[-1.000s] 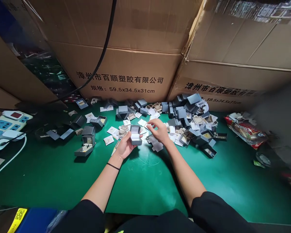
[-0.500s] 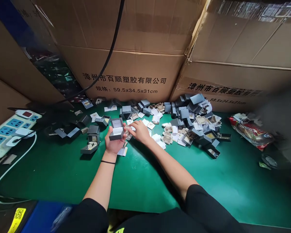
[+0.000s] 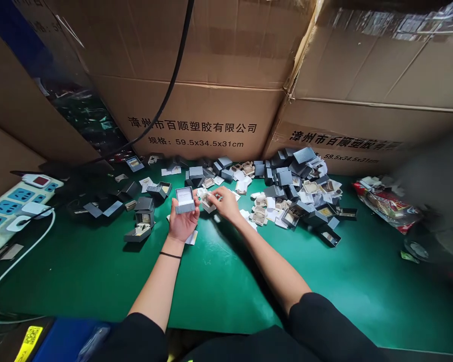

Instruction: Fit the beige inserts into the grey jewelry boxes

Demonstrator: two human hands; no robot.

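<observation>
A small grey jewellery box (image 3: 185, 207) rests in my left hand (image 3: 181, 226), its lid raised to show a pale lining, with my fingers curled around its sides. Just to the right of it, my right hand (image 3: 226, 203) pinches a small whitish-beige piece (image 3: 206, 197); its exact kind is too small to make out. Under my left hand lies a white card (image 3: 191, 237), partly covered. Left of that hand, another open grey box (image 3: 139, 232) stands on the green table (image 3: 219, 281).
A heap of grey boxes (image 3: 287, 177) spreads to the right at the back, with beige inserts (image 3: 259, 213) and white papers among them. Cardboard cartons (image 3: 196, 105) wall off the far side. A power strip (image 3: 17, 201) lies left; a red plastic bag (image 3: 387, 208) lies right.
The box in my left hand has tipped so its lid lining faces me more, and moved slightly right. My right hand has shifted a little right, now showing the whitish-beige piece.
</observation>
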